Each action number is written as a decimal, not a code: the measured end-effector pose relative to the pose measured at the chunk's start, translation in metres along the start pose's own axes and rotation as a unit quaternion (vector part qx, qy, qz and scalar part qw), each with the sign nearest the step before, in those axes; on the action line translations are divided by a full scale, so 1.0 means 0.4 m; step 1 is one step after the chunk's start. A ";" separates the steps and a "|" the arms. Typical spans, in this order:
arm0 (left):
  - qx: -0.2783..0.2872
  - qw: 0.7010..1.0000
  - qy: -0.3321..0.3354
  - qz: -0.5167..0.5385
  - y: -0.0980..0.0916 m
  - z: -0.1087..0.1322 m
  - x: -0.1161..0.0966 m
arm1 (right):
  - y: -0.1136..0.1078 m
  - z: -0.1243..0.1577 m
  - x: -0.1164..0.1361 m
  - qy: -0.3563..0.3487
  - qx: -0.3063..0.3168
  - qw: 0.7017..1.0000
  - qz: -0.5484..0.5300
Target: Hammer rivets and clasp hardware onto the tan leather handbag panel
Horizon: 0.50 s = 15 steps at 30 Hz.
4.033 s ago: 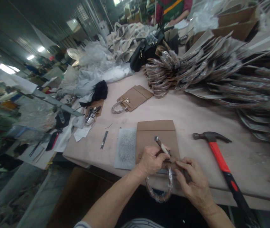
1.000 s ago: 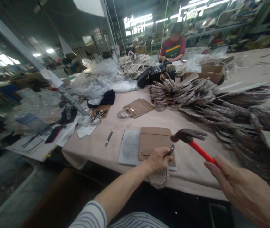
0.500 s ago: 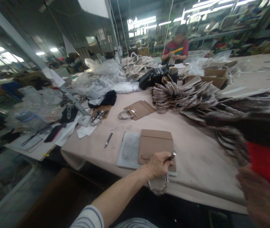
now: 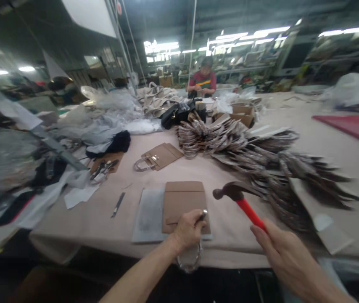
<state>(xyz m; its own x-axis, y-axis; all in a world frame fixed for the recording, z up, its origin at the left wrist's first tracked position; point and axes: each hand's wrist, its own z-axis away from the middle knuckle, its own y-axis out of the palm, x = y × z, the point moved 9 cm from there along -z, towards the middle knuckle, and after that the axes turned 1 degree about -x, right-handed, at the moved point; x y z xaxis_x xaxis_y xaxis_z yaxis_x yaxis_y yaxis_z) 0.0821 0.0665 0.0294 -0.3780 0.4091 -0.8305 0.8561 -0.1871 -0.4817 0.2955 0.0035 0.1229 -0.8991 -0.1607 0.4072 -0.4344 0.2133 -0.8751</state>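
At the near table edge, the left hand [image 4: 188, 230] closes around a thin metal punch [image 4: 203, 214], mostly hidden, on the flat brown leather panel [image 4: 184, 202]. The right hand [image 4: 285, 252] grips the blurred red-handled hammer [image 4: 236, 198] above it.

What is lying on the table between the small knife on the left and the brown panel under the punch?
In the head view, a grey pad lies between the knife and the brown panel; the panel's left edge sits on it.

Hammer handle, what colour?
Red, below a dark head; hammer in the right hand, head view.
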 end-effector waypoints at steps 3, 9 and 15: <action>0.004 1.000 -0.017 0.011 0.002 0.012 -0.003 | 0.100 -0.034 -0.068 0.081 0.093 0.992 -0.013; -0.008 1.000 -0.002 0.012 0.002 0.022 0.034 | 0.233 -0.060 -0.147 0.161 0.057 0.984 0.041; 0.017 1.000 -0.003 0.009 -0.006 0.009 -0.001 | 0.341 -0.059 0.047 -0.009 0.087 0.993 -0.079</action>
<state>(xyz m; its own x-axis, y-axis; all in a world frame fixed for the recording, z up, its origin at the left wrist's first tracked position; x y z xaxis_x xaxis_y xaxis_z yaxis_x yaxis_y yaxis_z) 0.0790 0.0634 0.0298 -0.3652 0.4002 -0.8405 0.8504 -0.2239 -0.4761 0.2182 0.0524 0.0175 -0.8185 -0.1972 0.5397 -0.5529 0.0151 -0.8331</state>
